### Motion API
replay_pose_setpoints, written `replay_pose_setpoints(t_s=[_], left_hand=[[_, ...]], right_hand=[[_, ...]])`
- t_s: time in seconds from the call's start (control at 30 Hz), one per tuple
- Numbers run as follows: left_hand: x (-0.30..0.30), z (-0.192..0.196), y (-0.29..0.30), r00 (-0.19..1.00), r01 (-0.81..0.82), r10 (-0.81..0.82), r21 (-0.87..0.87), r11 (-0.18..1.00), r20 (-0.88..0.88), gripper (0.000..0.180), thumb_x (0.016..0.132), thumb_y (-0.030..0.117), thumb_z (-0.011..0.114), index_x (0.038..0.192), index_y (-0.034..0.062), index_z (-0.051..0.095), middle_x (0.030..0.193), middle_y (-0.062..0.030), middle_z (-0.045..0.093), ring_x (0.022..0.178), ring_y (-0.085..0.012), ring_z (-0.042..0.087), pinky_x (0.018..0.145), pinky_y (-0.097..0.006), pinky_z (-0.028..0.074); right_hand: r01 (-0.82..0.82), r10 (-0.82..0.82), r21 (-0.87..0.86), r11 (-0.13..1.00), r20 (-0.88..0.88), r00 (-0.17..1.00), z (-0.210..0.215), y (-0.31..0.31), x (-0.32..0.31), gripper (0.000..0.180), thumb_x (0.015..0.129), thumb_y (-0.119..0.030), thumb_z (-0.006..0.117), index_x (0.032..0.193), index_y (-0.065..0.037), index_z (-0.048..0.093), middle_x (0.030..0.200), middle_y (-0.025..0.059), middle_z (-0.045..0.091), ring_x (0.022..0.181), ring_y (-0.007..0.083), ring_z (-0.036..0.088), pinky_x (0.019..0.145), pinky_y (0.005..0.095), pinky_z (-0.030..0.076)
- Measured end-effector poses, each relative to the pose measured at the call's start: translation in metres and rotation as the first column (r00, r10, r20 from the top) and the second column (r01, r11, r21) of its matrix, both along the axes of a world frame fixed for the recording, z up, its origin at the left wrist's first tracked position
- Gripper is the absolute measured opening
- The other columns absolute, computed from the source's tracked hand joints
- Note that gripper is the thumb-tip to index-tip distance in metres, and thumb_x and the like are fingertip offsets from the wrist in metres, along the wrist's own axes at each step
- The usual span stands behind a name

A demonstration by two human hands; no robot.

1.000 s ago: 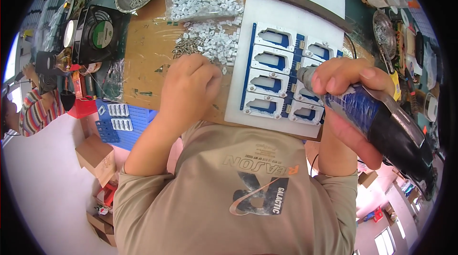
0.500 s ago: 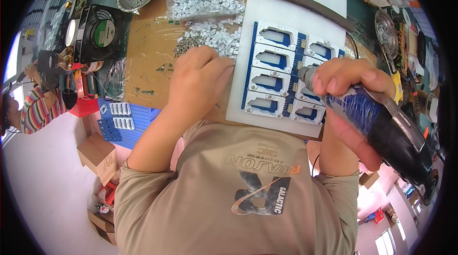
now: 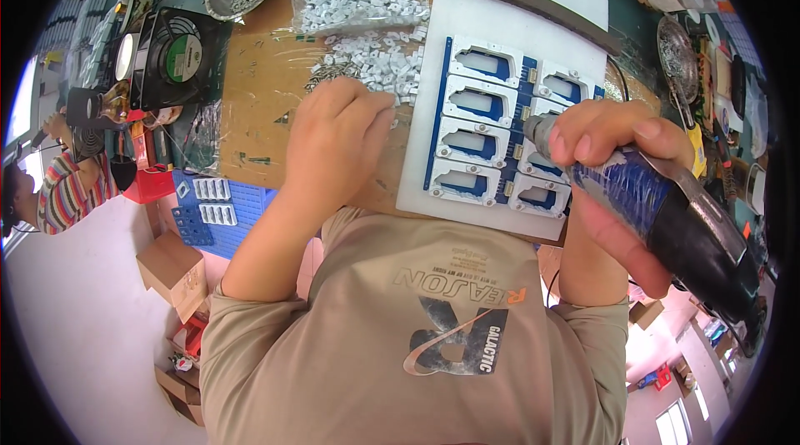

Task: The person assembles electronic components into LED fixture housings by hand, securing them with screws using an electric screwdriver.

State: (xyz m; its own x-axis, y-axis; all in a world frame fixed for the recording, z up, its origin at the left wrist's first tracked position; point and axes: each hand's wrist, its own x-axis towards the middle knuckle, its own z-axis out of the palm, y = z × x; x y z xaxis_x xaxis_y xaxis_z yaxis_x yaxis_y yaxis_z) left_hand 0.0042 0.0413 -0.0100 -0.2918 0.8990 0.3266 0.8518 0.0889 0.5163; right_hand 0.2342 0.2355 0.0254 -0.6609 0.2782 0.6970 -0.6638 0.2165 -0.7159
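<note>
White frames seated in two columns on blue board, seemingly all placed.
Screws and small white pieces left in loose heaps. Left hand bunched by the screws, contents can't be told; right hand wrapped around power tool.

The shirt bears large printed lettering in orange, white and dark tones, with smaller lines above; the fan's round green label has print too small to read.
</note>
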Motion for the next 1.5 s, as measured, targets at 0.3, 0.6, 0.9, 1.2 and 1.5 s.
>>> replay_pose_setpoints(t_s=[0.3, 0.6, 0.9, 1.2, 1.5], left_hand=[[-0.002, 0.001, 0.001, 0.991, 0.053, -0.058, -0.042, 0.998, -0.120, 0.014, 0.082, 0.008, 0.076, 0.095, 0.0112, 0.075, 0.088, -0.0048, 0.062, 0.085, -0.0288, 0.062, 0.077, -0.042, 0.050], [-0.004, 0.007, -0.013, 0.999, 0.046, -0.045, -0.096, 0.994, 0.014, 0.010, 0.082, 0.007, 0.076, 0.092, 0.0088, 0.074, 0.089, -0.0058, 0.064, 0.086, -0.0301, 0.064, 0.077, -0.043, 0.051], [-0.004, 0.010, -0.007, 0.998, 0.061, -0.063, -0.114, 0.992, -0.011, 0.011, 0.083, 0.006, 0.076, 0.094, 0.0069, 0.074, 0.091, -0.0080, 0.065, 0.087, -0.0313, 0.064, 0.078, -0.044, 0.051], [-0.014, 0.021, -0.020, 0.997, 0.066, -0.072, -0.177, 0.982, -0.028, 0.013, 0.083, 0.007, 0.077, 0.096, 0.0071, 0.075, 0.095, -0.0086, 0.065, 0.089, -0.0313, 0.065, 0.079, -0.043, 0.053], [-0.013, 0.016, -0.020, 0.993, 0.113, -0.116, -0.146, 0.983, -0.010, 0.013, 0.084, 0.010, 0.078, 0.097, 0.0096, 0.075, 0.094, -0.0064, 0.064, 0.090, -0.0299, 0.064, 0.079, -0.043, 0.052]], right_hand=[[0.025, -0.025, -0.029, 0.999, -0.011, 1.000, -0.004, 0.001, 0.000, 0.122, 0.073, -0.084, 0.075, 0.156, -0.002, 0.039, 0.113, 0.0169, 0.061, 0.090, 0.0300, 0.064, 0.076, 0.0425, 0.055], [0.024, -0.025, -0.072, 0.997, -0.015, 1.000, -0.003, -0.001, 0.002, 0.124, 0.071, -0.084, 0.077, 0.156, -0.002, 0.040, 0.114, 0.0165, 0.061, 0.091, 0.0306, 0.064, 0.077, 0.0430, 0.054], [-0.017, 0.015, -0.060, 0.998, -0.031, 0.999, -0.004, 0.001, 0.001, 0.125, 0.071, -0.084, 0.077, 0.157, -0.003, 0.039, 0.114, 0.0169, 0.061, 0.092, 0.0308, 0.064, 0.078, 0.0434, 0.053], [-0.018, 0.017, -0.031, 0.999, -0.044, 0.999, -0.002, 0.004, 0.001, 0.126, 0.070, -0.086, 0.076, 0.156, -0.002, 0.039, 0.114, 0.0166, 0.061, 0.091, 0.0299, 0.064, 0.077, 0.0428, 0.055], [0.002, -0.003, -0.029, 1.000, -0.018, 1.000, -0.002, 0.001, 0.002, 0.126, 0.071, -0.086, 0.075, 0.157, -0.002, 0.038, 0.114, 0.0167, 0.061, 0.092, 0.0299, 0.064, 0.077, 0.0426, 0.055]])
